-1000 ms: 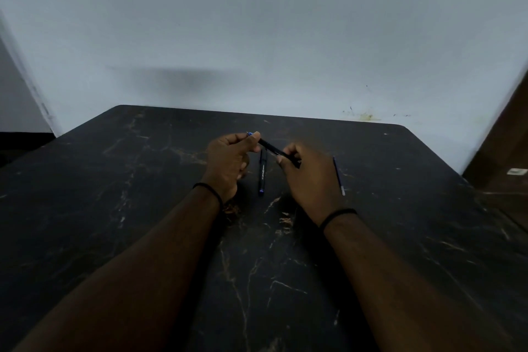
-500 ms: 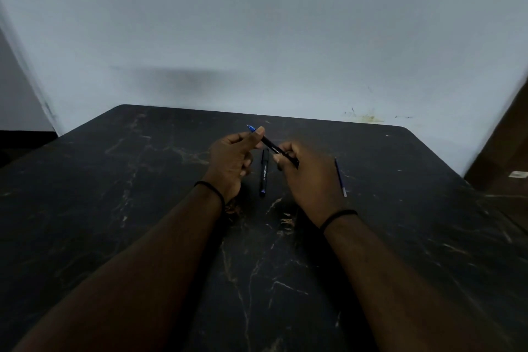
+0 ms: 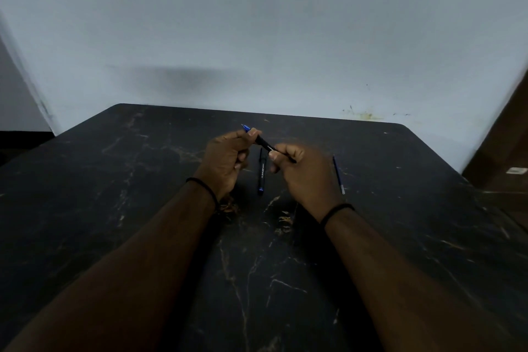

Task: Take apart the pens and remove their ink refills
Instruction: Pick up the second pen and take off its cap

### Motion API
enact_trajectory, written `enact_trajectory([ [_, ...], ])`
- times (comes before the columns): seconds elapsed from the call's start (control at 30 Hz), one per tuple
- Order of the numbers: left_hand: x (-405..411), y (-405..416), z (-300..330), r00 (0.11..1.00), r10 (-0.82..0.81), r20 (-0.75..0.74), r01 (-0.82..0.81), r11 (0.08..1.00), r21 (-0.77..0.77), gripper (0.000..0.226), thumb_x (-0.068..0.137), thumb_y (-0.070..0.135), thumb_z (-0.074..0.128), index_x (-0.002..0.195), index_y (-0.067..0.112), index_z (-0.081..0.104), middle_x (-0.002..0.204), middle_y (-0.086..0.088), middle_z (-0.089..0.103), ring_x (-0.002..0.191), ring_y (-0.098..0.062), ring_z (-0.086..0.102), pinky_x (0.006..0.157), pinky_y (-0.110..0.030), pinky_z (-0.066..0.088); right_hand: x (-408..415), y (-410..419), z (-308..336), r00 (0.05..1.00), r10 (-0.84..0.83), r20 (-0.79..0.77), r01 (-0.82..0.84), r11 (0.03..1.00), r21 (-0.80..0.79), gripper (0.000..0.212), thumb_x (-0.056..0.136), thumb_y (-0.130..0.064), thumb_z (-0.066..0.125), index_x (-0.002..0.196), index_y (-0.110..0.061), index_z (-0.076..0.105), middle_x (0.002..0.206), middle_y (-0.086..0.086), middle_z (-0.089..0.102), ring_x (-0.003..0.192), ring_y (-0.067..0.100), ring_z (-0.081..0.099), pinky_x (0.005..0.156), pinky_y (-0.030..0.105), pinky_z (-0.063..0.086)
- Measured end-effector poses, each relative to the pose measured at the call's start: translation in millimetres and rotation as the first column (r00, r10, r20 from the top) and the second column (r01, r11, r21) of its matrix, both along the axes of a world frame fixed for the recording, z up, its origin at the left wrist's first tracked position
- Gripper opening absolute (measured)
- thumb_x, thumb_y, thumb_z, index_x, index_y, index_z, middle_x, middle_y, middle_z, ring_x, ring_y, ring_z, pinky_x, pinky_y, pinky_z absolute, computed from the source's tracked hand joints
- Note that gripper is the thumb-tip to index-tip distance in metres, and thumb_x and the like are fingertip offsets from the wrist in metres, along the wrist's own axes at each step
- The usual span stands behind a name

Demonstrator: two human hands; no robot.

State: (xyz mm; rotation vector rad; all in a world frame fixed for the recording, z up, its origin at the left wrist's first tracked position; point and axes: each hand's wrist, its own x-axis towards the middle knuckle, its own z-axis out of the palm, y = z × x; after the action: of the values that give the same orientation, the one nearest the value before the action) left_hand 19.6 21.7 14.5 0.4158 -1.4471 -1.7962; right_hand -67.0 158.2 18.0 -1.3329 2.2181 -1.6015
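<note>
Head view: left hand (image 3: 225,156) pinches the black plastic pen's (image 3: 267,145) blue tip; right hand (image 3: 300,171) grips its barrel, opposed for unscrewing, above the second black pen (image 3: 261,173).

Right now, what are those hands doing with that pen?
A person is taking a pen apart over a dark table. The left hand pinches the blue tip end of a black pen, and the right hand grips the other end. A second pen lies on the table between the hands. A thin refill lies to the right, already out of a pen.
</note>
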Motion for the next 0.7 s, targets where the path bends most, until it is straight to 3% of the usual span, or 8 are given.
enact_trajectory([
  [0.2, 2, -1, 0, 1.000, -0.009, 0.007, 0.009, 1.000, -0.028, 0.016, 0.095, 0.011, 0.059, 0.088, 0.008, 0.074, 0.073, -0.001, 0.064, 0.046, -0.004, 0.033, 0.038, -0.016, 0.026, 4, 0, 2, 0.995, 0.040, 0.093, -0.036, 0.999, -0.038, 0.025, 0.096, -0.020, 0.061, 0.076, -0.013, 0.073, 0.074, 0.009, 0.072, 0.075, 0.032, 0.064, 0.074, 0.036, 0.051],
  [0.3, 3, 2, 3, 0.996, 0.070, 0.051, -0.065, 0.994, -0.087, 0.018, 0.093, 0.021, 0.064, 0.094, 0.006, 0.074, 0.073, -0.005, 0.065, 0.049, -0.009, 0.032, 0.039, -0.019, 0.025, 5, 1, 1, 0.993, 0.026, 0.118, -0.015, 0.996, -0.086, 0.020, 0.097, -0.021, 0.062, 0.080, -0.018, 0.072, 0.065, -0.002, 0.068, 0.056, 0.003, 0.055, 0.060, 0.018, 0.043],
  [0.4, 3, 2, 9, 0.950, 0.309, 0.039, -0.303, 0.945, -0.123, 0.027, 0.091, 0.039, 0.066, 0.084, 0.013, 0.073, 0.076, -0.012, 0.059, 0.048, -0.008, 0.036, 0.040, -0.018, 0.028, 5, 1, 1, 0.985, -0.011, 0.173, 0.035, 0.990, -0.136, 0.014, 0.097, -0.020, 0.062, 0.089, -0.015, 0.073, 0.066, -0.008, 0.067, 0.051, -0.010, 0.053, 0.053, 0.005, 0.038],
  [0.43, 4, -1, 11, 0.899, 0.437, 0.028, -0.427, 0.889, -0.166, 0.026, 0.091, 0.040, 0.065, 0.080, 0.017, 0.071, 0.074, -0.008, 0.061, 0.049, -0.005, 0.042, 0.041, -0.014, 0.033, 5, 1, 1, 0.983, -0.020, 0.182, 0.048, 0.987, -0.150, 0.014, 0.097, -0.020, 0.062, 0.090, -0.015, 0.073, 0.068, -0.008, 0.068, 0.053, -0.011, 0.054, 0.054, 0.005, 0.039],
  [0.5, 10, -10, 12, 0.693, 0.716, 0.076, -0.638, 0.660, -0.396, 0.027, 0.092, 0.042, 0.063, 0.078, 0.019, 0.067, 0.070, 0.004, 0.060, 0.058, -0.005, 0.050, 0.047, -0.008, 0.034, 4, 3, 0, 0.983, -0.035, 0.179, 0.065, 0.984, -0.164, 0.013, 0.096, -0.021, 0.063, 0.087, -0.021, 0.071, 0.069, -0.007, 0.069, 0.056, -0.010, 0.054, 0.058, 0.005, 0.040],
  [0.57, 19, -17, 11, 0.491, 0.856, 0.161, -0.637, 0.479, -0.604, 0.028, 0.092, 0.045, 0.060, 0.084, 0.019, 0.066, 0.075, 0.004, 0.060, 0.065, -0.008, 0.050, 0.056, -0.019, 0.034, 3, 3, -1, 0.987, -0.047, 0.154, 0.072, 0.984, -0.161, 0.016, 0.096, -0.022, 0.063, 0.082, -0.023, 0.070, 0.069, -0.005, 0.070, 0.055, -0.008, 0.053, 0.057, 0.007, 0.040],
  [0.63, 22, -18, 6, 0.439, 0.857, 0.271, -0.501, 0.484, -0.718, 0.030, 0.090, 0.048, 0.059, 0.089, 0.018, 0.062, 0.085, -0.002, 0.064, 0.070, -0.013, 0.055, 0.061, -0.027, 0.036, 3, 2, -3, 0.992, -0.062, 0.113, 0.077, 0.988, -0.131, 0.022, 0.096, -0.025, 0.063, 0.075, -0.023, 0.069, 0.069, -0.004, 0.071, 0.055, -0.005, 0.053, 0.057, 0.012, 0.041],
  [0.7, 20, -19, -1, 0.350, 0.857, 0.379, -0.309, 0.488, -0.816, 0.048, 0.086, 0.054, 0.058, 0.105, 0.010, 0.063, 0.104, -0.012, 0.066, 0.096, -0.029, 0.063, 0.078, -0.039, 0.049, 3, -1, -5, 0.992, -0.063, 0.111, 0.076, 0.991, -0.110, 0.025, 0.096, -0.026, 0.063, 0.071, -0.028, 0.065, 0.066, -0.008, 0.069, 0.059, -0.002, 0.055, 0.063, 0.017, 0.044],
])
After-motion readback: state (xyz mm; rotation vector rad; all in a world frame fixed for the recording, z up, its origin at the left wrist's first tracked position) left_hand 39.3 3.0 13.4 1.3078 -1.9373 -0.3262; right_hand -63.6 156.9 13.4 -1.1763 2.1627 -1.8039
